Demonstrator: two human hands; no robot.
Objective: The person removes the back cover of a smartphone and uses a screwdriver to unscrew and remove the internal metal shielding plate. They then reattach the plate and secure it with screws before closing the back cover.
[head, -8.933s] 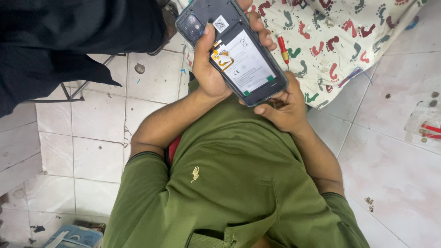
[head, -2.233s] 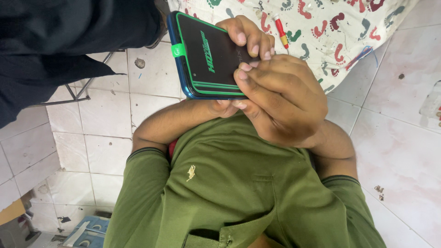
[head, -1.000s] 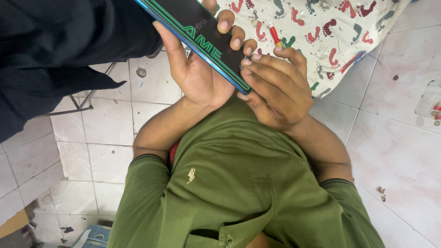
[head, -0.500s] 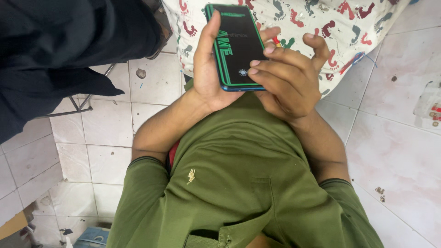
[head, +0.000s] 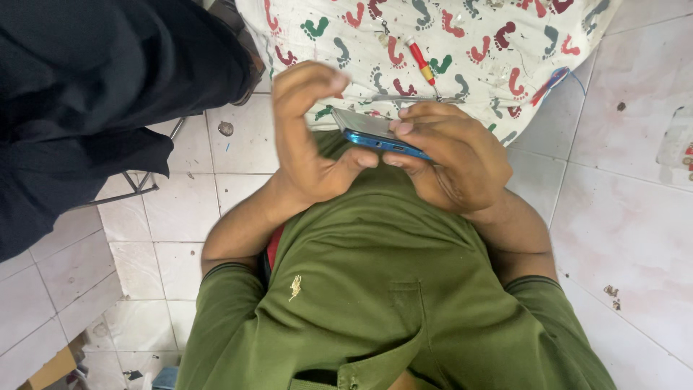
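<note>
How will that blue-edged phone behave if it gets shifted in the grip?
The phone looks thin and rigid, so it probably won't flex. Its glossy edge may be slippery. Both the left hand and right hand pinch it edge-on over hard tiles; a drop could crack it.

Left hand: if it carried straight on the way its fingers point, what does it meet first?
Probably the phone. The left hand curls its fingers toward the phone's upper face, thumb at the blue edge; motion blur leaves depth unclear.
</note>
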